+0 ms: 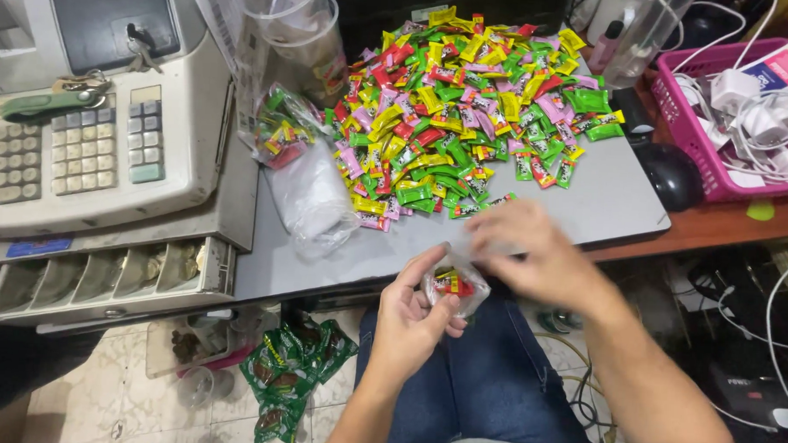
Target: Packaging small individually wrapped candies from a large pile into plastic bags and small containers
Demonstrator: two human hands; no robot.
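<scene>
My left hand (413, 314) holds a small clear plastic bag (455, 286) with a few wrapped candies inside, just below the table's front edge. My right hand (533, 248) hovers above and to the right of the bag, fingers curled and blurred, and I cannot tell whether it holds a candy. A large pile of small wrapped candies (455, 110) in green, yellow, red and pink covers the grey table (604, 198) beyond my hands. A filled clear bag of candies (284, 130) lies at the pile's left edge, beside a bundle of clear bags (312, 201).
A cash register (91, 132) with its coin drawer (104, 277) open stands at the left. A pink basket (690, 127) of white chargers and cables sits at the right, with a black mouse (675, 174) beside it. Green snack packets (288, 375) lie on the tiled floor.
</scene>
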